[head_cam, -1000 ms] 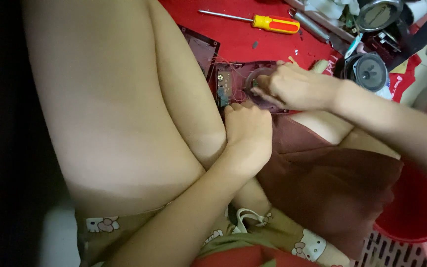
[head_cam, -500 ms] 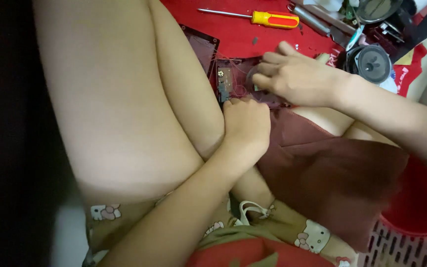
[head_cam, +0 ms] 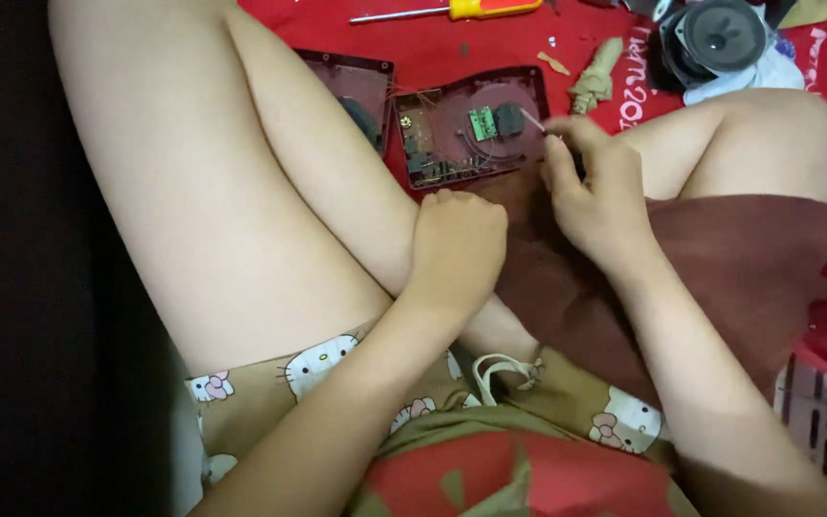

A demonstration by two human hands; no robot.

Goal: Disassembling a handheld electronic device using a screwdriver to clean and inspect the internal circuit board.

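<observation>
Brown cloth (head_cam: 720, 278) covers the lap, where the left hand (head_cam: 457, 251) rests curled, holding nothing visible. Beyond, the right hand (head_cam: 597, 191) pinches a thin stick (head_cam: 531, 119) (pale) over the opened dark-red casing (head_cam: 471, 126) on red floor covering (head_cam: 490, 43).

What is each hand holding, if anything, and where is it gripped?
The right hand pinches a thin pale stick at its near end, the tip over the opened dark red casing. The left hand is a closed fist; nothing shows in it.
</observation>
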